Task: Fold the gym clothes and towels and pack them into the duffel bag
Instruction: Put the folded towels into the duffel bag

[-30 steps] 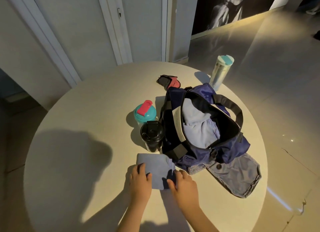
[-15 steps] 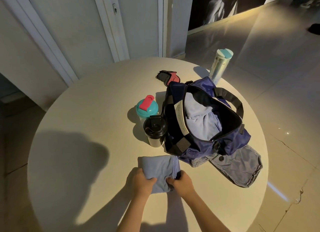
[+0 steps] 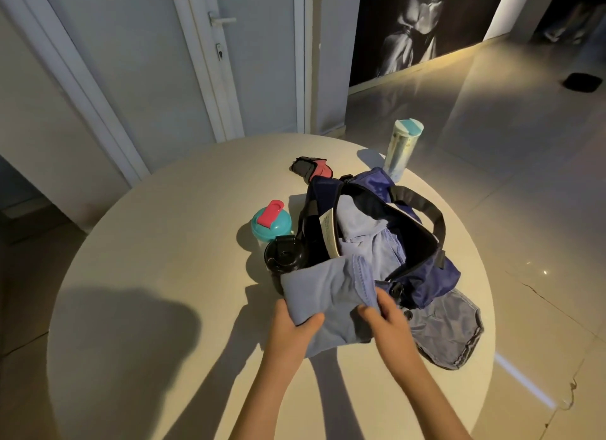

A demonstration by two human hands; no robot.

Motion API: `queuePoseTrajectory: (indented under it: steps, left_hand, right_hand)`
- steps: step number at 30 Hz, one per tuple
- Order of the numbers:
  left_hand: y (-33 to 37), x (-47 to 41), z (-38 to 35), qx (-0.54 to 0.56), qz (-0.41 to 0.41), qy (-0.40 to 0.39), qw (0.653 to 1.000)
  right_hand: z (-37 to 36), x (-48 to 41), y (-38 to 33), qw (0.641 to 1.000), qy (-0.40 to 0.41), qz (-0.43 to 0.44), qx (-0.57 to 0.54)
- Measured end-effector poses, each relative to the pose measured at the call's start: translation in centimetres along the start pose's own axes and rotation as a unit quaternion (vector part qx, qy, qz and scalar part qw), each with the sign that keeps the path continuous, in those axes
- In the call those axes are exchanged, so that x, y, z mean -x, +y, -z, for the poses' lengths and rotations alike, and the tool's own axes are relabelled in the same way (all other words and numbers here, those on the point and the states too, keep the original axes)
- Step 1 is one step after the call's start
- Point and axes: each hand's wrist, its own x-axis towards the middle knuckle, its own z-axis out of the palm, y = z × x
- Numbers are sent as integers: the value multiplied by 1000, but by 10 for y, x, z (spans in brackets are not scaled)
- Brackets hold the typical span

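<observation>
A folded light-blue cloth (image 3: 328, 295) is lifted off the round table, its far edge at the near rim of the open navy duffel bag (image 3: 436, 275). My left hand (image 3: 292, 325) grips the cloth's near left edge, thumb on top. My right hand (image 3: 387, 315) holds its right side, fingers curled over the fabric. Pale blue clothes (image 3: 370, 239) lie inside the bag. Grey shorts (image 3: 449, 328) lie flat on the table under the bag's near right corner.
A teal shaker with a red lid flap (image 3: 270, 221) and a black-lidded bottle (image 3: 283, 259) stand just left of the bag. A tall pale tumbler (image 3: 401, 149) stands behind it, and a black-and-red glove (image 3: 310, 169) lies at the back. The round table (image 3: 164, 259) is beige.
Both hands went from pressing the folded cloth flat on the table to gripping it, then lifted it up and forward to the bag's opening.
</observation>
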Motion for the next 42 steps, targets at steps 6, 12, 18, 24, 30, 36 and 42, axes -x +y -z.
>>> queuePoseTrajectory:
  steps: [6, 12, 18, 24, 30, 36, 42]
  left_hand:
    - [44, -13, -48, -66, -91, -77, 991]
    - [53, -45, -88, -439, -236, -100, 861]
    - [48, -61, -91, -567, -281, -94, 768]
    - [42, -66, -78, -535, -365, -54, 760]
    - [40, -64, -77, -486, -367, -59, 791]
    - [39, -67, -85, -503, -372, 1, 780]
    - [42, -78, -92, -516, -314, 9, 797]
  right_hand:
    - [63, -35, -51, 980, 128, 101, 113]
    - [94, -83, -64, 961, 109, 113, 227]
    - [87, -128, -43, 975, 62, 83, 196]
    - [73, -152, -1, 809, 52, 106, 576]
    - [73, -150, 6, 767, 166, 166, 598]
    - [77, -150, 14, 738, 171, 207, 619]
    - [75, -165, 32, 729, 58, 88, 676]
